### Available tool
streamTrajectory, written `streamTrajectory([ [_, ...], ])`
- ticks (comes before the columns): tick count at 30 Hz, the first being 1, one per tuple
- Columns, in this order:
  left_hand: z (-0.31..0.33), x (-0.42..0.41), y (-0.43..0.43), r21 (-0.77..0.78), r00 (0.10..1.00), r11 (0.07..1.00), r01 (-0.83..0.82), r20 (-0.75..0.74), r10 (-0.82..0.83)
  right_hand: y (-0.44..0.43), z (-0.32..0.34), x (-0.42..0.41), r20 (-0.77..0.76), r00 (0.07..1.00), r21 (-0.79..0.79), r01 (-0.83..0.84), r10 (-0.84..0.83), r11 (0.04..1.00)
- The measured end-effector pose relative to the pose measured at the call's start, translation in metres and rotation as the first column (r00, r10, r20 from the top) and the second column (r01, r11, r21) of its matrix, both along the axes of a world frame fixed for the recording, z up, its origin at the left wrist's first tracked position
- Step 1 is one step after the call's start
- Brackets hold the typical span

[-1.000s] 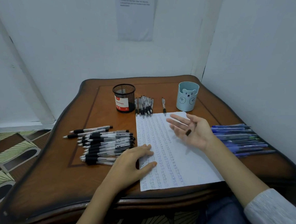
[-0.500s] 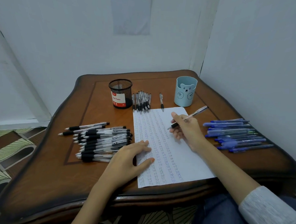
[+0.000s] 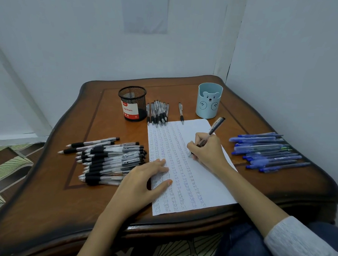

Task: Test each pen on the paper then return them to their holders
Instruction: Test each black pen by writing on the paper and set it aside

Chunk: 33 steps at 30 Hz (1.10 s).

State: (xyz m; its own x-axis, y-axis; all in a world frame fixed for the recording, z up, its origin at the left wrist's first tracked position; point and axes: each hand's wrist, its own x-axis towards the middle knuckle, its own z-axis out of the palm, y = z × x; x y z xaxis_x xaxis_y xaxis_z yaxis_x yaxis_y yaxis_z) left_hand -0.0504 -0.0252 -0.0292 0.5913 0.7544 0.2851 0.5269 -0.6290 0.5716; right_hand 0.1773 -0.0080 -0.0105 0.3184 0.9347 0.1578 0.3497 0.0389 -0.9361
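Far left on the table: large heap of black-grip pens, long axes roughly left-to-right, tips toward the left edge, clickers toward the paper. Behind it: black mesh holder, upright, apparently empty. Just right of the mesh holder: small cluster of black-grip pens, long axes front-to-back, tips touching or just over the far edge of the paper. Beside that: single black-grip pen, same orientation, lying apart from the cluster. Left hand: flat, fingers spread, palm down, gripping nothing, pressing the left margin of the paper. Paper: rows of small test marks over most of its surface. Right hand: closed in a writing grip on the pen in use, tip at or touching the paper in the upper right quarter, barrel tilted up and away to the right, rear end pointing toward the blue bear holder. Bear holder: upright, beyond the far right corner of the paper, contents not visible. Far right: row of blue pens, long axes left-to-right. Judged step: marking with a black-grip pen. Key relation for the return: mesh holder and black clusters far-left of the writing hand, across the paper; bear holder nearer but probably the blue set's. Right hand already gripping, so a far-left reach over the sheet.
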Motion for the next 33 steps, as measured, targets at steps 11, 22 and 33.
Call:
streamTrajectory([
  [11, 0.0019, -0.0005, -0.0015, -0.005, 1.000, 1.000, -0.010, -0.009, 0.010, 0.0026, -0.0010, -0.0002, 0.010, 1.000, -0.007, -0.023, 0.023, 1.000],
  [22, 0.0025, -0.0004, -0.0018, -0.001, 1.000, 1.000, -0.007, -0.006, 0.007, 0.0028, -0.0009, 0.0013, 0.002, 1.000, 0.000, -0.009, 0.009, 1.000],
  [33, 0.0039, 0.0000, -0.0023, -0.006, 1.000, 1.000, -0.008, -0.011, 0.008, 0.0033, -0.0023, 0.0023, -0.024, 1.000, 0.019, -0.003, 0.004, 1.000],
])
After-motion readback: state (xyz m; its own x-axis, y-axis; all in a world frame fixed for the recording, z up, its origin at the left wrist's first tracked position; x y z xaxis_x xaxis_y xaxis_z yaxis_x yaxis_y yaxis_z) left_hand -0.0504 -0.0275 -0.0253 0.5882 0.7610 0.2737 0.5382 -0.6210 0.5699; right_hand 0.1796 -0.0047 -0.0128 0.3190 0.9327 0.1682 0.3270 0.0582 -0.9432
